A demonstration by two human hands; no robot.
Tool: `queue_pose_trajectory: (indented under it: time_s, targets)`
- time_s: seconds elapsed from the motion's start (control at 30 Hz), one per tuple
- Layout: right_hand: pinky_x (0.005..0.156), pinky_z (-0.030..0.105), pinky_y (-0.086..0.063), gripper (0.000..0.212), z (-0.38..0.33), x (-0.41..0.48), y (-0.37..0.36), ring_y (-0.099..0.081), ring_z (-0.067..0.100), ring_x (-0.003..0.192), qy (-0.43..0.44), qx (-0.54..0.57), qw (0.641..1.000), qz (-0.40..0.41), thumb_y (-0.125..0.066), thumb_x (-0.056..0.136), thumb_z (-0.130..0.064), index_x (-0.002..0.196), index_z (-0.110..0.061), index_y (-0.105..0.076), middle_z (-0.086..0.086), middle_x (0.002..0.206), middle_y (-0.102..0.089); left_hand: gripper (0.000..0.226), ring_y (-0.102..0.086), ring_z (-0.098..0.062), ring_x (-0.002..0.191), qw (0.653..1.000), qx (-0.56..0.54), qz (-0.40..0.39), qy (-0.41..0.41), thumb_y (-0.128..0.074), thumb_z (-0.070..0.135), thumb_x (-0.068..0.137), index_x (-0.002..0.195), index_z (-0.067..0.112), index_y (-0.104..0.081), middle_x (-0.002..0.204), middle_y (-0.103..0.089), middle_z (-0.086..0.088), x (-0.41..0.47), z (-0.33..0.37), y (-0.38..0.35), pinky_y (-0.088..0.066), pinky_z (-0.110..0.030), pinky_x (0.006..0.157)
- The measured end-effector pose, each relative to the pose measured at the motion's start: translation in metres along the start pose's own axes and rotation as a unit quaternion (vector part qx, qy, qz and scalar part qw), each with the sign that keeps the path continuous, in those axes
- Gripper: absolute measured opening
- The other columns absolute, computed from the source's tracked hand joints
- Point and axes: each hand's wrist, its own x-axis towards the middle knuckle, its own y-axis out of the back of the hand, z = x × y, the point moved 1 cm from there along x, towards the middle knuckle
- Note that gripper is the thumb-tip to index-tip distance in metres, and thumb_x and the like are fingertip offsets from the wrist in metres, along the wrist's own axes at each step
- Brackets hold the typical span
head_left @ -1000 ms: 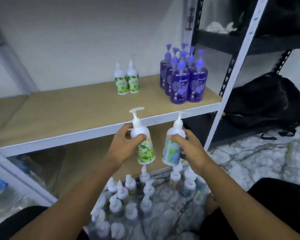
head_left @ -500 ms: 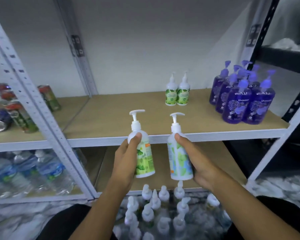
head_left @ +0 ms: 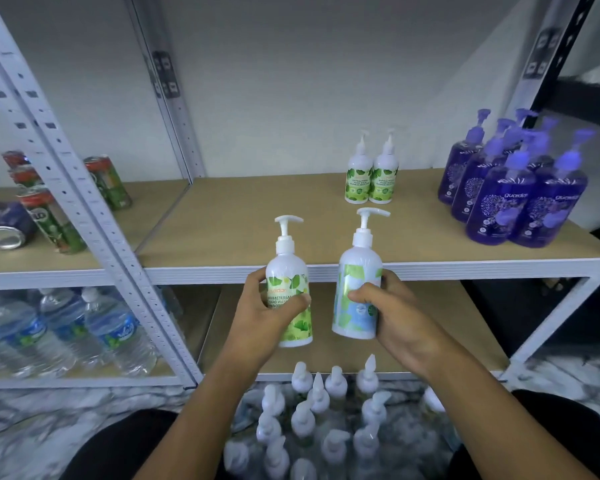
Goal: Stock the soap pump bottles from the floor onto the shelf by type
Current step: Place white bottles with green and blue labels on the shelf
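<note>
Currently:
left hand (head_left: 269, 308): wrapped round green-leaf bottle (head_left: 290, 289), white smooth plastic, upright
right hand (head_left: 392, 313): clamped on blue-green bottle (head_left: 355, 289), tilted slightly, below shelf (head_left: 291, 220) edge
shelf: tan board, white metal frame; two green bottles (head_left: 371, 178), purple cluster (head_left: 510, 195)
floor (head_left: 49, 410): marbled, white-pump bottles (head_left: 319, 417) massed

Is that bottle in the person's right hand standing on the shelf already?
No. The right hand holds the blue-and-green bottle in the air, roughly upright, in front of the shelf.
</note>
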Motion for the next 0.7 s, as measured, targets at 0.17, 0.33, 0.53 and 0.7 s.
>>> queue_pose_trajectory:
  time_s: [0.17,0.33,0.53,0.7]
  targets:
    - [0.089,0.050,-0.058,0.056,0.004,-0.001,0.001,-0.072,0.025,0.095,0.049,-0.067,0.996,0.034,-0.086,0.074,-0.013,0.120,-0.022,-0.056,0.010,0.107,-0.072,0.033,-0.073,-0.015,0.083,0.998,0.052,0.017,-0.024,-0.084,0.019,0.079,0.107,0.020,-0.066,0.092,-0.075,0.000,-0.004,0.001,0.003,-0.057,-0.022,0.065]
    - [0.074,0.031,-0.059,0.056,0.002,-0.007,-0.004,-0.072,0.013,0.093,0.083,-0.117,0.988,0.057,-0.091,0.070,-0.021,0.115,-0.023,-0.058,0.002,0.108,-0.071,0.024,-0.071,-0.011,0.076,0.999,0.035,0.018,-0.024,-0.080,0.022,0.083,0.104,0.016,-0.069,0.089,-0.074,-0.004,-0.008,0.004,0.003,-0.055,-0.022,0.062]
    - [0.063,0.013,-0.052,0.048,-0.009,-0.003,-0.013,-0.068,-0.002,0.084,0.127,-0.149,0.979,0.060,-0.086,0.075,-0.019,0.114,-0.022,-0.059,-0.005,0.106,-0.070,0.022,-0.073,-0.017,0.087,0.998,0.029,0.024,-0.047,-0.074,0.028,0.088,0.108,0.024,-0.063,0.097,-0.073,-0.003,0.000,0.018,0.001,-0.059,-0.028,0.069]
    - [0.062,0.008,-0.049,0.050,-0.037,0.026,-0.031,-0.066,-0.009,0.080,0.170,-0.183,0.967,0.049,-0.084,0.078,-0.020,0.121,-0.020,-0.058,-0.009,0.107,-0.069,0.027,-0.073,-0.023,0.086,0.995,0.062,0.026,-0.068,-0.073,0.033,0.088,0.108,0.021,-0.059,0.099,-0.071,-0.010,0.044,0.056,0.006,-0.061,-0.037,0.072]
